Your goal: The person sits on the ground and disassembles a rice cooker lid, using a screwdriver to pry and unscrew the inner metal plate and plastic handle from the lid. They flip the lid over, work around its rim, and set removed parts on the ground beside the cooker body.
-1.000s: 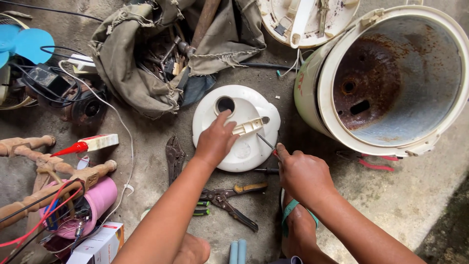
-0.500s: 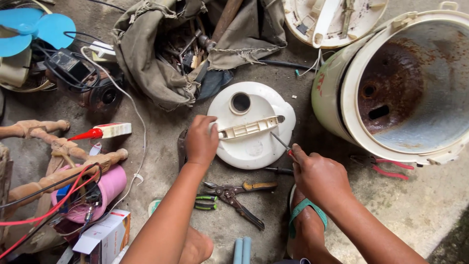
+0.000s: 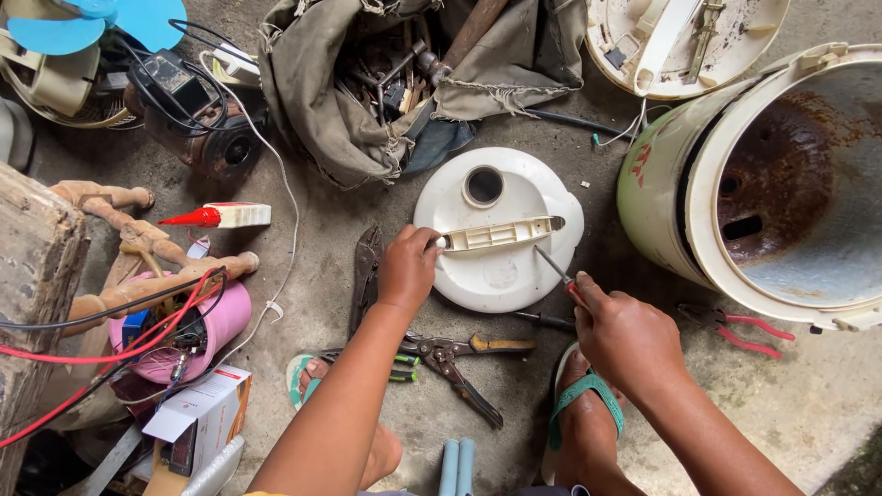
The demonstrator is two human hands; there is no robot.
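While the left hand [image 3: 409,266] rests on the left edge of the white lid [image 3: 501,276], its fingers curl closed around the left end of the cream handle [image 3: 501,233] that lies across the lid. The right hand [image 3: 629,335] is closed around a screwdriver [image 3: 556,268]; the shaft slants up and left, with the tip at the lid near the handle's right end. The lid lies flat on the concrete floor [image 3: 808,404] at scene centre, with a round hole [image 3: 484,186] on its far side.

To the right, a rusted cooker body [image 3: 763,184] lies on its side, opening toward the camera; a floral print shows on its left wall. Red-handled pliers [image 3: 735,323] lie just near of it. Far right, a second white lid [image 3: 684,41] lies inner side up.

Near the lid, between the forearms, lie snips [image 3: 459,358] with a yellow grip. Dark pliers [image 3: 366,276] lie just left of the left hand. Both feet wear green sandals [image 3: 583,404].

A grey cloth bag [image 3: 367,83] of tools lies open at far centre. Left of it, a small white tube with a red pointed cap [image 3: 216,216] lies flat. At near left, a white carton [image 3: 197,413] with a red panel lies beside a pink cylinder [image 3: 193,335] crossed by red and black wires. A blue fan blade [image 3: 119,18] shows at far left.
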